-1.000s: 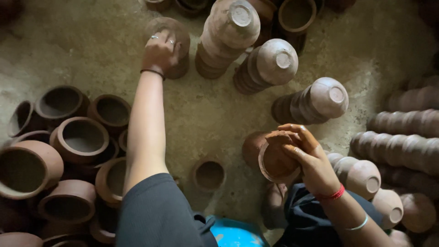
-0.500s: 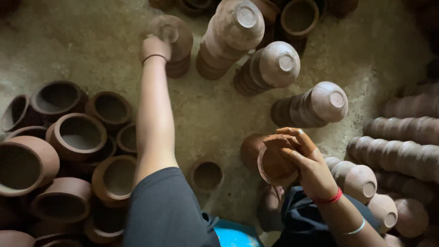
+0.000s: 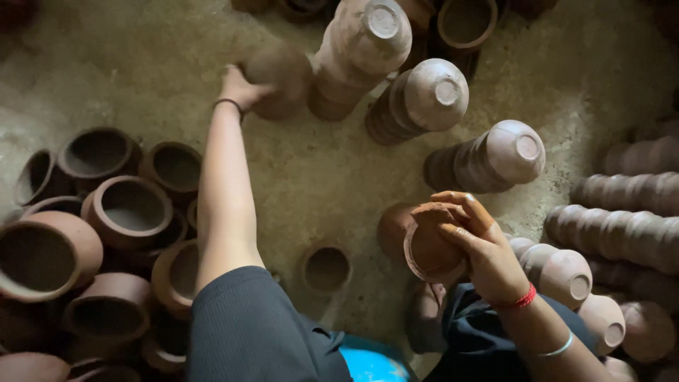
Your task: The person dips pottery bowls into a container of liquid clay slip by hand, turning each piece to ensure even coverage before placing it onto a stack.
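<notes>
My left hand point(image 3: 239, 88) is stretched far forward and rests against the side of an upturned brown clay bowl point(image 3: 281, 76) on a short stack on the floor. My right hand point(image 3: 475, 244) is close to my body and grips a small clay bowl point(image 3: 430, 247) by its rim, the opening facing me. Another upturned bowl point(image 3: 393, 228) sits just left of it. A small open clay cup point(image 3: 326, 269) stands on the floor between my arms.
Tall stacks of upturned clay bowls point(image 3: 368, 42) point(image 3: 423, 99) point(image 3: 495, 157) lean across the far and right floor. Rows of bowls point(image 3: 622, 230) lie at the right. Wide-mouthed clay pots point(image 3: 127, 209) crowd the left. A blue object point(image 3: 371, 362) is at my knees.
My left hand has slid from the top of the far upturned bowl to its left side. The right hand still holds its small bowl in about the same place.
</notes>
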